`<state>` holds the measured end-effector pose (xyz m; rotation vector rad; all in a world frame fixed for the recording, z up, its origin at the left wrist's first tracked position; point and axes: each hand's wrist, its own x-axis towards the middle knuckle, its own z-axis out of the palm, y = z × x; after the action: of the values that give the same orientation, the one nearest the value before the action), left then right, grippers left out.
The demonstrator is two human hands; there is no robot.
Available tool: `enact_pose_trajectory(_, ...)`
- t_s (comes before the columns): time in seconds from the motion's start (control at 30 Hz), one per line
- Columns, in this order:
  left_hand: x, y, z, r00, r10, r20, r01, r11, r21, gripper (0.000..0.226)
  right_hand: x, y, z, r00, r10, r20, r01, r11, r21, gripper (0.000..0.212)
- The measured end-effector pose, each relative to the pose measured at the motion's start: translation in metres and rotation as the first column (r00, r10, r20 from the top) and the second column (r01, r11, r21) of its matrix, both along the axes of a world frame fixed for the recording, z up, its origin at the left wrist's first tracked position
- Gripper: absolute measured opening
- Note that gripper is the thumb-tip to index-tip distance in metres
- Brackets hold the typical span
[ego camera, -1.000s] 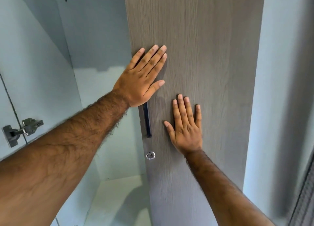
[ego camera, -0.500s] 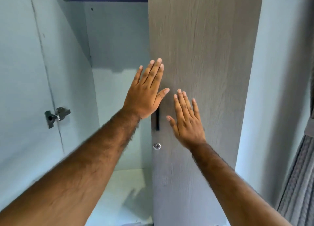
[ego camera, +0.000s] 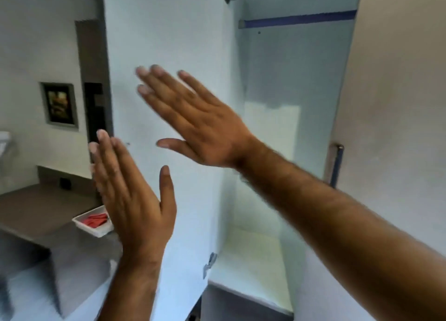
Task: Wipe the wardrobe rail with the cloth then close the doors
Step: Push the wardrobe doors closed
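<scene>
Wardrobe rail (ego camera: 299,20) runs high beyond our right hand (ego camera: 205,130), while both hands, left hand (ego camera: 135,200) lower, reach empty and flat-fingered toward the open left door (ego camera: 169,43), likely to push it shut; the red cloth (ego camera: 95,219) sits in a tray (ego camera: 96,232) beside our left wrist.

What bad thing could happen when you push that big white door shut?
Fingers could get pinched: the left hand sits by the free edge of the open left door, and the right hand is spread in front of it. The door might also swing shut hard and bang on its hinge. The picture is blurry, so the hands seem to be moving fast and could miss.
</scene>
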<state>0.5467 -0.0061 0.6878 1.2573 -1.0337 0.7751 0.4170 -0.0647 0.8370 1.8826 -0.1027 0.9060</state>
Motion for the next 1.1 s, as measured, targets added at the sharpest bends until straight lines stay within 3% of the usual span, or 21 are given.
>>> enact_pose_trajectory(0.1,0.029,-0.009,-0.013,0.993,0.019,-0.117,-0.005,0.993,0.119,0.086,0.069,0.0,0.0,0.986,0.031,-0.163,-0.033,0.999,-0.007,0.071)
enact_pose_trajectory(0.2,0.033,-0.022,-0.018,0.974,-0.045,-0.221,0.087,0.979,0.183,0.097,0.103,-0.007,-0.004,0.964,-0.073,-0.256,0.069,0.997,-0.028,0.073)
enact_pose_trajectory(0.27,0.032,-0.028,-0.02,0.971,-0.049,-0.235,0.093,0.979,0.18,0.102,0.109,-0.011,-0.005,0.954,-0.141,-0.264,0.134,0.99,-0.046,0.077)
enact_pose_trajectory(0.4,0.023,-0.034,-0.023,0.961,-0.055,-0.271,0.098,0.984,0.146,0.102,0.103,-0.013,-0.009,0.966,-0.126,-0.225,0.121,0.992,-0.035,0.079)
enact_pose_trajectory(0.6,-0.021,-0.018,-0.031,0.969,-0.131,-0.21,0.163,0.976,0.142,0.097,0.054,0.002,-0.009,0.958,-0.184,-0.219,0.182,0.983,-0.029,0.077)
enact_pose_trajectory(0.73,-0.062,-0.003,-0.04,0.945,-0.311,-0.102,0.324,0.933,0.155,0.084,-0.005,0.015,-0.011,0.981,-0.132,-0.14,0.128,0.991,-0.038,0.071)
enact_pose_trajectory(0.83,-0.076,-0.001,-0.034,0.835,-0.548,0.049,0.542,0.835,0.09,0.074,-0.057,0.02,-0.015,0.97,-0.213,-0.115,0.207,0.976,-0.064,0.07)
enact_pose_trajectory(0.93,-0.084,-0.025,0.0,0.578,-0.816,0.021,0.816,0.578,-0.014,0.065,-0.11,0.017,-0.017,0.951,-0.297,-0.089,0.291,0.954,-0.076,0.072)
enact_pose_trajectory(1.0,-0.096,-0.053,0.03,0.425,-0.905,-0.023,0.905,0.425,-0.029,0.06,-0.145,0.012,-0.021,0.936,-0.343,-0.076,0.338,0.938,-0.074,0.072)
enact_pose_trajectory(1.07,-0.118,-0.083,0.054,0.36,-0.933,0.028,0.931,0.361,0.059,0.057,-0.18,0.004,-0.026,0.914,-0.404,-0.045,0.401,0.914,-0.066,0.073)
enact_pose_trajectory(1.1,-0.133,-0.098,0.062,0.377,-0.922,0.083,0.916,0.385,0.111,0.057,-0.2,-0.001,-0.03,0.896,-0.444,-0.014,0.442,0.895,-0.057,0.074)
